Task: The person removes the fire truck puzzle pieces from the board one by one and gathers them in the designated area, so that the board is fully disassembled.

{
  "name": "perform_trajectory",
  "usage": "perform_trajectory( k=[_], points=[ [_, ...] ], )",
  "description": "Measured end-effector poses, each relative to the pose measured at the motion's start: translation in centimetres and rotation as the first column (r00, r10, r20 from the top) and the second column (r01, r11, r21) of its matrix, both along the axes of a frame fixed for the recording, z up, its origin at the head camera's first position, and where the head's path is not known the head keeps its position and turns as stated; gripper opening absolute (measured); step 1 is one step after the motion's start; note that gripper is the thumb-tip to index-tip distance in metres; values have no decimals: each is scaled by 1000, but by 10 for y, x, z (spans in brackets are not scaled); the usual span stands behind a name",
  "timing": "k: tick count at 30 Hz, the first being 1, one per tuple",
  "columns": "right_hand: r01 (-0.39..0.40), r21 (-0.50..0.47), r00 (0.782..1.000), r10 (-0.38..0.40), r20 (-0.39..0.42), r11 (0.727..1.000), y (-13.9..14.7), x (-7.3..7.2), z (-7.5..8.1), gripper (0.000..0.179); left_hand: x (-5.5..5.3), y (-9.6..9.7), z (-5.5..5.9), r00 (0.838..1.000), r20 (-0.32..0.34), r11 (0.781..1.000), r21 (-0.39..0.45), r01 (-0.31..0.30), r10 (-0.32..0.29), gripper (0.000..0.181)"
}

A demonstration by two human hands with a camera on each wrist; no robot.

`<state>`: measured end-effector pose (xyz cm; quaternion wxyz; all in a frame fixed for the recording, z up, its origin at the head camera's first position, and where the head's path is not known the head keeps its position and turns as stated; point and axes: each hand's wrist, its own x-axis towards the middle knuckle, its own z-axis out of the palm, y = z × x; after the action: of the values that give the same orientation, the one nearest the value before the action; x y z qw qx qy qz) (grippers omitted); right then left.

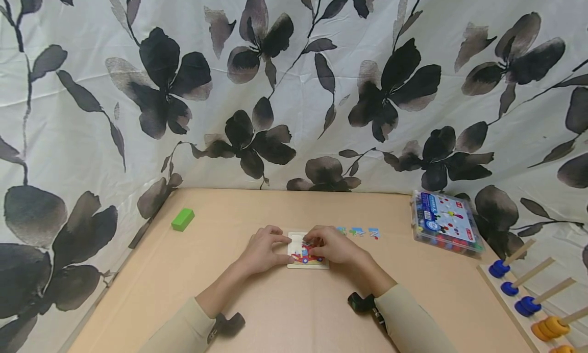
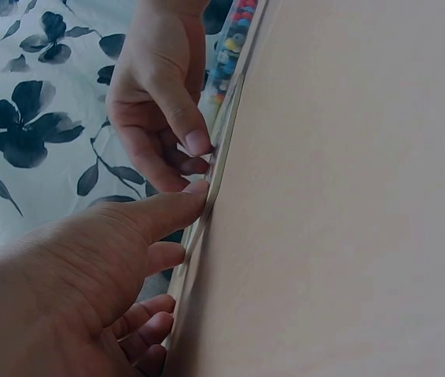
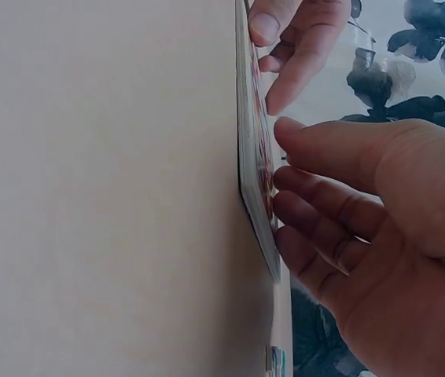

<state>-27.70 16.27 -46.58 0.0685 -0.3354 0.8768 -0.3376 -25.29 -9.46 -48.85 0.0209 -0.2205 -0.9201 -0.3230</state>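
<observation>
A small picture puzzle in a pale wooden board lies on the table between the hands, its fitted pieces showing a red vehicle. The upper left of the board shows bare wood. My left hand holds the board's left side, thumb near the front corner, fingers along the edge. Over the board's right side, my right hand has bent fingers with their tips at the puzzle surface. In the right wrist view, the right thumb stands apart from the fingers with no piece visible between them. Several loose blue puzzle pieces lie just behind the right hand.
A green block lies at the back left of the table. At the back right stands a clear plastic case of coloured parts. A wooden peg stand with blue and orange rings is at the right edge. Floral cloth hangs behind.
</observation>
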Motion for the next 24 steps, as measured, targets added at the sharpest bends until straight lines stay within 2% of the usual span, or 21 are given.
perform_trajectory(
  k=[24],
  points=[
    [-8, 58, 999, 10, -35, 998, -5, 1, -2, 20, 0, 0, 0, 1000, 1, 1000, -7, -6, 6, 52]
  ],
)
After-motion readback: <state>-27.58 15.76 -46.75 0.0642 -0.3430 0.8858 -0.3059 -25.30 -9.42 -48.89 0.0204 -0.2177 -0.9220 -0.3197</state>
